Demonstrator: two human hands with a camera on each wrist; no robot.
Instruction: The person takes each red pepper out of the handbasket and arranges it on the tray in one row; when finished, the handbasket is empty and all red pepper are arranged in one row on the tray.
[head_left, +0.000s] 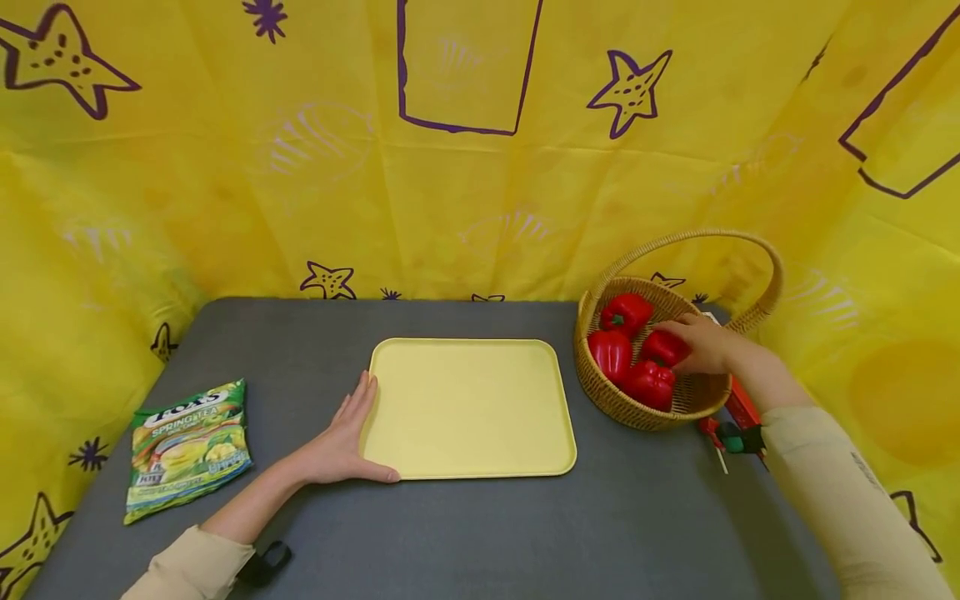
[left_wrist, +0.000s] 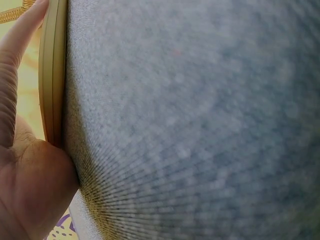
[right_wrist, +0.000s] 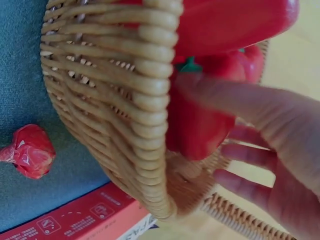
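Observation:
My left hand (head_left: 341, 442) rests with spread fingers along the left edge of a pale yellow tray (head_left: 472, 408). In the left wrist view the palm (left_wrist: 37, 185) lies against the tray's side (left_wrist: 52, 75). At the right, my right hand (head_left: 705, 343) reaches into a wicker basket (head_left: 633, 414) and grips a red bell pepper (head_left: 663, 348). The right wrist view shows the thumb across this pepper (right_wrist: 200, 120) near its green stem, the other fingers at its far side. More red bell peppers (head_left: 627, 313) lie beside it in the basket.
A green bag of Fox's candy (head_left: 187, 450) lies at the left of the grey table (head_left: 480, 533). Lollipops (head_left: 716, 433) and a red box (head_left: 742, 406) lie right of the basket, whose tall handle (head_left: 697, 236) arches up. A yellow patterned cloth (head_left: 450, 200) hangs behind.

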